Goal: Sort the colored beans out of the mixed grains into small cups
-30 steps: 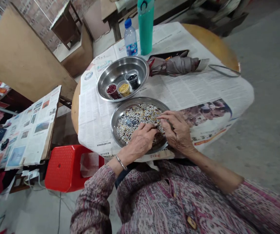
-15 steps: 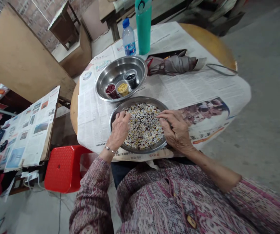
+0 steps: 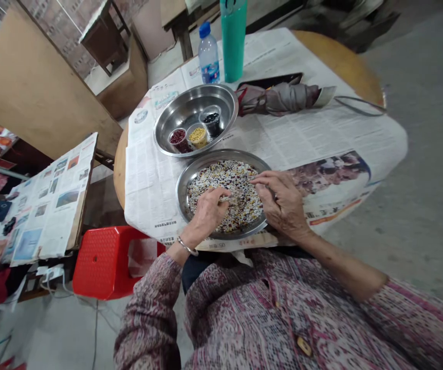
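A steel plate (image 3: 185, 181) full of mixed white, dark, red and yellow beans (image 3: 233, 185) lies on the newspaper in front of me. My left hand (image 3: 206, 213) rests in the beans at the plate's near left, fingers curled in a pinch on something I cannot make out. My right hand (image 3: 279, 203) lies on the plate's right side, fingers bent and tips touching the beans. Behind it a steel bowl (image 3: 175, 110) holds three small cups: red beans (image 3: 177, 137), yellow beans (image 3: 197, 135) and black beans (image 3: 210, 119).
A folded umbrella (image 3: 283, 97) and a dark phone (image 3: 271, 80) lie at the back of the round table (image 3: 345, 67). A water bottle (image 3: 208, 54) and green flask (image 3: 233, 38) stand behind the bowl. A red stool (image 3: 102, 262) sits at left.
My left hand swept from the plate's middle out to its left rim, then came back into the beans at the near left. My right hand stayed on the right side.
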`<state>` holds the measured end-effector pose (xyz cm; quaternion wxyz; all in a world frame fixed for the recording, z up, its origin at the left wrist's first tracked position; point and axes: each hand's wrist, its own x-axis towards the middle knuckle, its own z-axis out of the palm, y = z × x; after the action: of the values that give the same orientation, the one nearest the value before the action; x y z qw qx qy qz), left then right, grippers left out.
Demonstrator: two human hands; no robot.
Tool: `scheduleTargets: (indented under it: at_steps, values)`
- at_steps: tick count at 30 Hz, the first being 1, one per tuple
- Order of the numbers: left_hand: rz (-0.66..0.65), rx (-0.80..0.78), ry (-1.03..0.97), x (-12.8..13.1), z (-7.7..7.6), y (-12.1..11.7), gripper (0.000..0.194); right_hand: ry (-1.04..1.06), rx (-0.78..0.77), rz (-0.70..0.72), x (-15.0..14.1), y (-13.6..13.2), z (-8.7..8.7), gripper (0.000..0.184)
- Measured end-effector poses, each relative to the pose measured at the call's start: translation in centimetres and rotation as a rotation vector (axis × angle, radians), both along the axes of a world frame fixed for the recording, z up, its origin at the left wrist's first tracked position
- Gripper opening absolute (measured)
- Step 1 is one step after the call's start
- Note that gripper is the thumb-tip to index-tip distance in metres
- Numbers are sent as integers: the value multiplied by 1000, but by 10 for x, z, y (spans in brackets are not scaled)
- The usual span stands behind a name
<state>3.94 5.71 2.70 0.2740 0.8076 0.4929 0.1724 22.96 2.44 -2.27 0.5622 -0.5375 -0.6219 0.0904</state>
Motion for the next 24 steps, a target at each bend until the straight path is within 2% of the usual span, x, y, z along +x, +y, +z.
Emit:
scheduleTargets:
  at_steps: [3, 6, 8, 10, 12, 14, 16, 19, 24]
  values:
    - [-20, -37, -198, 10, 1, 8, 21, 0, 16, 1, -1, 1, -1, 18]
    - [12, -11, -201, 0, 11, 6, 23, 9, 28, -4, -2, 1, -1, 18]
    - [25, 37, -71, -13, 20, -2, 24, 16, 30, -6, -2, 1, -1, 19]
    - [19, 89, 152, -26, 31, -13, 38, 19, 25, -2, -2, 1, 0, 18]
    - [14, 81, 402, -34, 40, -24, 52, 23, 12, 4, -2, 1, 0, 18]
    - [-2, 33, 541, -35, 45, -34, 53, 28, -3, 1, -2, 1, 0, 19]
    - [-33, -31, 534, -30, 44, -41, 43, 26, -19, -1, -1, 1, -1, 19]
    - [-71, -80, 359, -15, 31, -43, 28, 21, -32, 2, -1, 1, -1, 20]
    - [11, -77, 81, 13, 4, -25, 31, 32, -28, -1, -1, 1, 0, 19]
